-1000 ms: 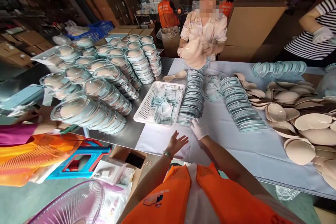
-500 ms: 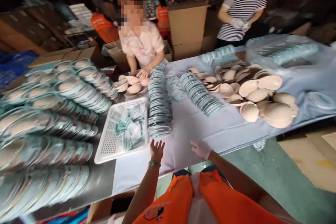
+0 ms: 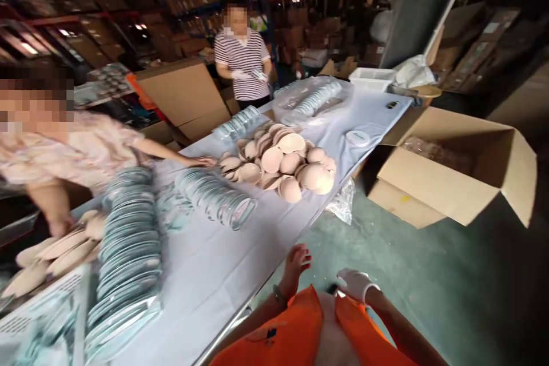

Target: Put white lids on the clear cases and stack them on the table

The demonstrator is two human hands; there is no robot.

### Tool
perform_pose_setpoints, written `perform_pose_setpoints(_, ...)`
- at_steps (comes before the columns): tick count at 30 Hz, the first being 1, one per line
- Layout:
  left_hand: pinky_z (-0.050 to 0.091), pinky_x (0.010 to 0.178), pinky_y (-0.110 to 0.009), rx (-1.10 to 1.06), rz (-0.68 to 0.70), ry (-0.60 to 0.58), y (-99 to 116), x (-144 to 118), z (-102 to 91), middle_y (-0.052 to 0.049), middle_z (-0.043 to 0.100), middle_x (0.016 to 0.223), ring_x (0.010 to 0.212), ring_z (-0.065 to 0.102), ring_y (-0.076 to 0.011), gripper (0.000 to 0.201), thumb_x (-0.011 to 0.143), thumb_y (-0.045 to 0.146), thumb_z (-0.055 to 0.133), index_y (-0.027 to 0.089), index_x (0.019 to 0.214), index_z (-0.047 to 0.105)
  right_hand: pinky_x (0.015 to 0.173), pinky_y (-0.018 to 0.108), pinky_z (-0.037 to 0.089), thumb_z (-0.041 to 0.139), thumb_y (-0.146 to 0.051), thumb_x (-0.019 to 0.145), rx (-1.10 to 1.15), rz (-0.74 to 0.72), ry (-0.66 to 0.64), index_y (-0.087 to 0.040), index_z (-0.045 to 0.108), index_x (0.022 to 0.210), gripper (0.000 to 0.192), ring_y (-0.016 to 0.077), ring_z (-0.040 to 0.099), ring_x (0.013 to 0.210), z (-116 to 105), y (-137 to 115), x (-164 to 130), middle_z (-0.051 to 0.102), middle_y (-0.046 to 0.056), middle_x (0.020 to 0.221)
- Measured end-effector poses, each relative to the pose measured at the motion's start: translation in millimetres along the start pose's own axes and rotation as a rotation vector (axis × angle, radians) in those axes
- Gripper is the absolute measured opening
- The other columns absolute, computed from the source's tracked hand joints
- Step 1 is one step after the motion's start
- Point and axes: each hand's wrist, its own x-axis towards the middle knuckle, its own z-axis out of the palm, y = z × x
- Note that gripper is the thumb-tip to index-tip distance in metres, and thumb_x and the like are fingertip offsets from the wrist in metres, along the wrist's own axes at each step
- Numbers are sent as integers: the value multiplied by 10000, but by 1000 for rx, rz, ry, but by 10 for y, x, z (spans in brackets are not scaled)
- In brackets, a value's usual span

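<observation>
My left hand (image 3: pixel 295 266) is bare, with a bracelet at the wrist, and hangs open just off the table's near edge. My right hand (image 3: pixel 355 284) wears a white glove and holds nothing, its fingers loosely curled, above the floor. Both are in front of my orange vest. Nearest on the table (image 3: pixel 223 280) are a leaning row of clear round lids (image 3: pixel 217 197) and a taller stack of lids (image 3: pixel 128 240). A heap of beige foam cups (image 3: pixel 283 163) lies farther along the white cloth.
A person in a floral shirt (image 3: pixel 64 154) reaches across the table from the left. Another in a striped shirt (image 3: pixel 243 63) stands at the far side. An open cardboard box (image 3: pixel 450 177) sits on the green floor to the right. Stacked cartons fill the background.
The view has swung sharply to the right, away from the stacked packed lids and the white basket. Both my hands have drawn back from the table to near my chest.
</observation>
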Motion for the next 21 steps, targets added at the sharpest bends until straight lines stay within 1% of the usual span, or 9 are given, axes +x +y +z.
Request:
perform_pose_setpoints(1,542,686,-280,45,8,-44,-22,46,256,-77,753,945,828,739,-207,673,531,621,974,195,983,715,1187,448,462,586,-334,934,26,25,-4,-198,699,1445,541,349,591,1430,-22,234,-72,632,157,1531)
perform_pose_setpoints(2,533,674,-278,77,7,-63,-41,91,483,-77,752,927,815,735,-207,705,492,651,975,192,962,718,1184,456,461,587,-331,932,52,45,-10,-193,697,1446,543,352,596,1422,-48,454,-133,635,160,1527)
perform_pose_setpoints(4,528,672,-280,120,-8,-67,-72,191,851,-73,749,904,795,730,-204,739,452,679,971,188,945,723,1180,448,461,607,-332,924,97,71,-22,-193,701,1436,538,346,610,1402,-126,847,-206,651,154,1509)
perform_pose_setpoints(7,541,689,-296,160,-22,-63,-88,392,1248,-74,753,903,808,737,-211,721,492,688,951,188,963,731,1188,420,454,599,-334,942,145,93,-22,-174,692,1442,533,329,613,1402,-328,1329,-147,660,157,1496)
perform_pose_setpoints(10,546,675,-305,201,-4,-65,-11,699,1614,-78,756,886,792,739,-218,714,497,690,942,179,949,733,1181,425,459,582,-337,959,176,108,-2,-156,680,1452,534,335,615,1400,-629,1707,128,650,172,1504)
perform_pose_setpoints(12,551,677,-304,213,32,-84,116,964,1907,-85,762,898,798,743,-218,699,517,683,935,174,954,736,1192,420,445,583,-341,963,198,103,19,-172,676,1457,530,327,606,1412,-877,1904,385,641,162,1518)
perform_pose_setpoints(15,565,695,-300,201,62,-118,406,1406,2425,-81,766,908,825,749,-215,636,562,642,931,181,955,737,1192,405,440,594,-330,960,216,99,37,-169,670,1463,534,320,608,1408,-1331,2135,770,647,157,1512)
perform_pose_setpoints(18,564,679,-288,152,63,-118,756,1823,2961,-58,753,860,797,741,-204,608,553,618,943,186,923,730,1171,394,456,638,-327,945,190,104,31,-167,697,1424,509,326,626,1384,-1878,2367,1092,671,154,1482)
perform_pose_setpoints(21,559,674,-281,104,89,-135,1112,2155,3412,-50,745,831,772,733,-193,598,574,633,939,183,907,731,1105,377,505,682,-319,943,146,133,26,-222,753,1315,391,316,671,1317,-2484,2702,1367,720,116,1419)
